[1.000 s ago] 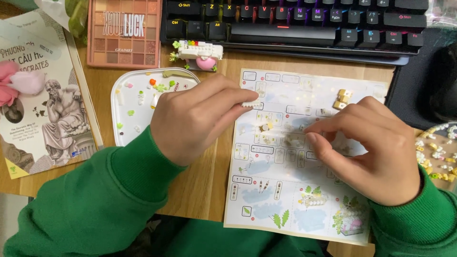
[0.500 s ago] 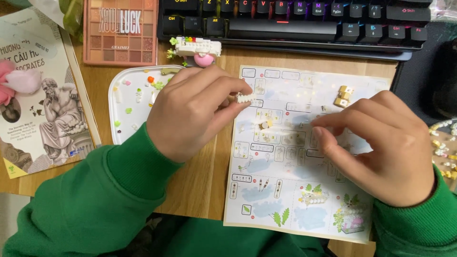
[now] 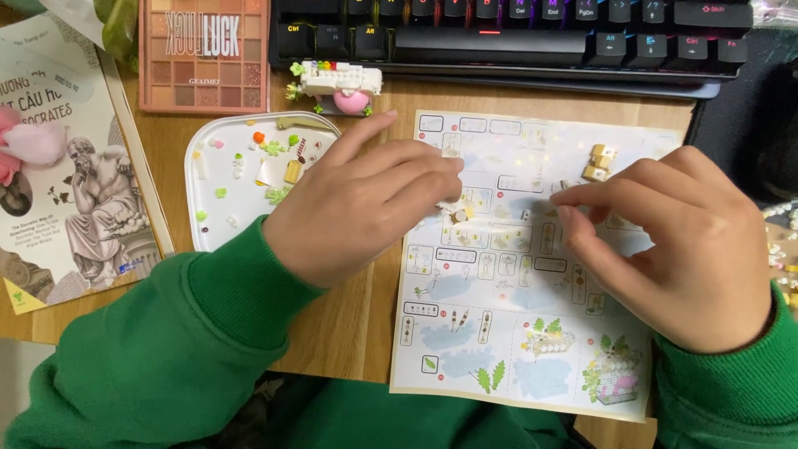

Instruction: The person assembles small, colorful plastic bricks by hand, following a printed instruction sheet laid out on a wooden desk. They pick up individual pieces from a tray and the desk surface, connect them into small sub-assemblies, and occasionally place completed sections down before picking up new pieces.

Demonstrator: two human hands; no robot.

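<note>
My left hand [image 3: 366, 208] reaches over the left part of a printed building-instruction sheet [image 3: 515, 333]. Its fingertips close around a small pale brick piece [image 3: 460, 214] just above the paper. On the sheet's right side rests my right hand [image 3: 673, 249], with thumb and fingers pinched together at the paper. Whether anything is between them is hidden. A small stack of tan bricks [image 3: 598, 162] lies on the sheet just above that hand. Both arms wear green sleeves.
A white tray [image 3: 208, 224] of tiny loose pieces sits left of the sheet. Behind it stand a small white-and-pink brick model [image 3: 341, 83], a black keyboard [image 3: 499, 33] and a makeup palette [image 3: 204, 58]. A book [image 3: 66, 208] lies at far left. More loose pieces [image 3: 781, 241] show at the right edge.
My left hand has slid down and right, carrying the pale piece lower onto the sheet. My right hand's fingertips have shifted up and left toward it.
</note>
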